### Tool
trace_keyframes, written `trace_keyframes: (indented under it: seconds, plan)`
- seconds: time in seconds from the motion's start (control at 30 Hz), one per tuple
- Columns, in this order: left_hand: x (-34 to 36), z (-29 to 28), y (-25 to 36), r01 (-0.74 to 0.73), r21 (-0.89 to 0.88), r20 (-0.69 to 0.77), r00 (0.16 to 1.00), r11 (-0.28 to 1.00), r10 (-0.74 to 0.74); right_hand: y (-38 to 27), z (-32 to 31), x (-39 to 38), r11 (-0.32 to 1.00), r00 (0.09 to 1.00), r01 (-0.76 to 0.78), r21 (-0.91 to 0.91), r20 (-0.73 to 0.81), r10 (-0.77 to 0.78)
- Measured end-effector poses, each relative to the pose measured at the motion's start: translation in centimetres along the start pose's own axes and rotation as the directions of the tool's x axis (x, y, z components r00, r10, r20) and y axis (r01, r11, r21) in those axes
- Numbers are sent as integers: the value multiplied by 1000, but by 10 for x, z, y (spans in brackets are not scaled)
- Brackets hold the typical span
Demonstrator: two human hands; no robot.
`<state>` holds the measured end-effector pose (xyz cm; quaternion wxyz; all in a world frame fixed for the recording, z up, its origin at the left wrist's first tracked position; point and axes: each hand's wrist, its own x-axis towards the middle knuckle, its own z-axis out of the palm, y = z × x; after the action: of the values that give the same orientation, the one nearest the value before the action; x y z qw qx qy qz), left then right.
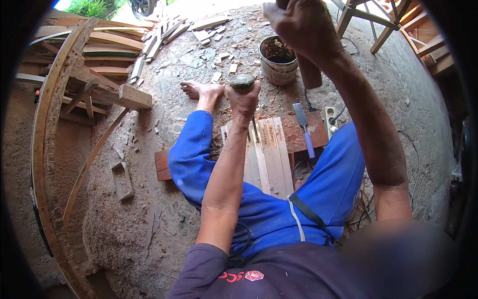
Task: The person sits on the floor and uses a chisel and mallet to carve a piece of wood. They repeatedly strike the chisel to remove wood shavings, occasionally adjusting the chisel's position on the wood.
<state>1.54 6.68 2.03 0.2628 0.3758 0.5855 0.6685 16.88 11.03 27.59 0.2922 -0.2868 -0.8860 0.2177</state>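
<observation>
At twelve o'clock our left hand (243,103) grips a chisel (242,81) over wooden slats (271,167), while our right hand (307,27), at one, clutches a wooden mallet (310,74).

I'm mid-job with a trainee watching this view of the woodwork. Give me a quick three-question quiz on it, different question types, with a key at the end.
1. Which hand grips the brown club-like tool?

2. Which thing rests on the reddish-brown board, just right of the pale wood strips?
A) the bucket
B) the blue-handled chisel
C) the small open tray

3. True or false: the left hand grips a round-topped tool.

Key:
1. The right hand.
2. B.
3. True.
</observation>
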Motion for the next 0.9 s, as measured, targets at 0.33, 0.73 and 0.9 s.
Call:
trace_keyframes:
  seconds: [0.33,0.73,0.9]
  plan:
    - [-132,-30,58,-273,239,121,960,932,251,82,66,-98,956,861,-95,-277,459,218]
    - [-101,-72,117,-487,56,-94,867,872,490,163,148,-244,840,338,539,60,898,-281]
    - [-86,-75,118,-449,158,-123,874,879,469,161,160,-213,920,553,367,-138,827,-97]
